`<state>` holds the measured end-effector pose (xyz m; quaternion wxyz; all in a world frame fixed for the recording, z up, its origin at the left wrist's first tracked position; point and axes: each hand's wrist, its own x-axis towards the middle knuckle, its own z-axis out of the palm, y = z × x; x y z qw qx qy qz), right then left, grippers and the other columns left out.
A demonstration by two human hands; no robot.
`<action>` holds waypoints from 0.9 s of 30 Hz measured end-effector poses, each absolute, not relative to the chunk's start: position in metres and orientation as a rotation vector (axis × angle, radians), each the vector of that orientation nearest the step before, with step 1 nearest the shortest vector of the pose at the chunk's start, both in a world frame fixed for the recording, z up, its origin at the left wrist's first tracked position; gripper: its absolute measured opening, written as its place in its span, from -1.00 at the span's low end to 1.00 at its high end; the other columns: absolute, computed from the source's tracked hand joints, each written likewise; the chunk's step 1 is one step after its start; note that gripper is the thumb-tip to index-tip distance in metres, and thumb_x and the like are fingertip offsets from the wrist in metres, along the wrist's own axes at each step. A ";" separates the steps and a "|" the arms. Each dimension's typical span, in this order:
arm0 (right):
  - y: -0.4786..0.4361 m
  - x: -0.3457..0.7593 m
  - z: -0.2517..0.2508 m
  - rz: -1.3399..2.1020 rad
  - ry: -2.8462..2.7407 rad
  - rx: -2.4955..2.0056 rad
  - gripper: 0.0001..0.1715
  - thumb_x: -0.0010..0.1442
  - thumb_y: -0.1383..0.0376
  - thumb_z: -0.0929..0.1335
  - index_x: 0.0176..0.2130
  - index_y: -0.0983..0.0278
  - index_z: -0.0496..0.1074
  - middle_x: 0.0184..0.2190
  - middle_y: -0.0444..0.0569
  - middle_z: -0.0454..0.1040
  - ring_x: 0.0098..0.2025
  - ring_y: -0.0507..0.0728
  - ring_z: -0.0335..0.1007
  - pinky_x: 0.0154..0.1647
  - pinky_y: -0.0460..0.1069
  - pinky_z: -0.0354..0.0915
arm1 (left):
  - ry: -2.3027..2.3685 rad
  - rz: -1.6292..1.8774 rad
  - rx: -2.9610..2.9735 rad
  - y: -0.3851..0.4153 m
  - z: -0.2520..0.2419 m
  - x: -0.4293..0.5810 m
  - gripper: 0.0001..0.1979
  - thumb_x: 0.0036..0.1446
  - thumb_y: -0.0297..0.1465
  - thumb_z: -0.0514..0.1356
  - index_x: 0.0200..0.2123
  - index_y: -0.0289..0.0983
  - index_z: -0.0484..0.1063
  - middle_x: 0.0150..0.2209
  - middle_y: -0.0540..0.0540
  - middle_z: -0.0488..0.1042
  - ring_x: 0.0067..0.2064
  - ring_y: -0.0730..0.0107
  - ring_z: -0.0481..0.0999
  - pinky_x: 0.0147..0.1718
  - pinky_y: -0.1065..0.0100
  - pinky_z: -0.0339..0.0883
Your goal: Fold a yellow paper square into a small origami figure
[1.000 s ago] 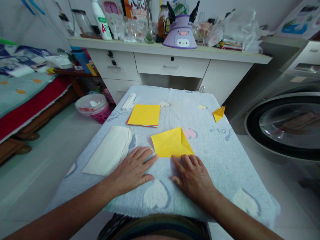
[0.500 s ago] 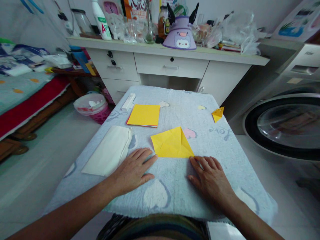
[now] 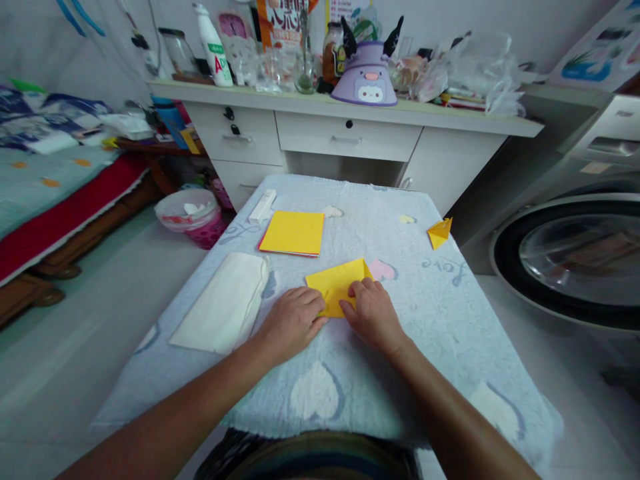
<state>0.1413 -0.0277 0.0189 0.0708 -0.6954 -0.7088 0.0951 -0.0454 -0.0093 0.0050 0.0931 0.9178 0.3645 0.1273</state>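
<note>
1. Paper, yellow and creased (image 3: 340, 279), lies near the middle of the cloth-covered surface (image 3: 425, 380), toward its near side, with both hands over its near portion.
2. I read the step in hand as folding: the far right edge shows a doubled flap, and both hands bear on the sheet.
3. By my judgement, the next move calls for the left side held steady while the right side is worked, with edges lined up before any crease is pressed.
4. Left hand (image 3: 293, 317): palm down, fingers together and bent at the paper's near left side, thumb just beside the near edge. I cannot tell whether it pinches or only presses.
5. Right hand (image 3: 374, 312): fingers curled over the right side, narrow gap between thumb and forefinger. From my view, I cannot confirm a grip; the palm hides that corner.
6. Both forearms slant inward from the lower corners, low over the surface.
7. Beyond the paper I see a squared yellow stack (image 3: 294, 231), a white bar-shaped object (image 3: 263, 206), a pale folded piece (image 3: 223, 303) at left and a small folded yellow piece (image 3: 440, 233) at far right.
</note>
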 end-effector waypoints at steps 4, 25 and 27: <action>-0.024 0.144 0.012 0.315 -2.102 -2.119 -0.79 0.24 0.23 0.29 -0.24 0.31 0.46 -0.21 0.12 0.48 -0.15 0.21 0.35 -0.11 0.04 0.17 | 1.141 0.469 2.630 -0.006 -0.002 -0.040 -0.94 0.18 -0.43 0.21 -0.35 -0.26 0.37 -0.27 -0.07 0.44 -0.15 0.22 0.39 -0.14 0.20 0.30; -0.022 0.142 0.008 0.287 -2.084 -2.176 -0.81 0.27 0.28 0.26 -0.25 0.30 0.44 -0.21 0.10 0.47 -0.16 0.19 0.34 -0.15 0.02 0.13 | 1.100 0.619 2.561 -0.007 -0.011 -0.042 -0.90 0.19 -0.47 0.18 -0.20 -0.23 0.42 -0.18 -0.07 0.44 -0.09 0.22 0.35 -0.09 0.17 0.27; -0.023 0.141 0.008 0.268 -2.086 -2.167 -0.81 0.28 0.29 0.26 -0.26 0.30 0.44 -0.23 0.09 0.47 -0.17 0.20 0.33 -0.16 0.02 0.13 | 1.105 0.616 2.554 -0.007 -0.011 -0.042 -0.89 0.19 -0.46 0.18 -0.20 -0.22 0.43 -0.18 -0.07 0.44 -0.09 0.22 0.35 -0.09 0.17 0.27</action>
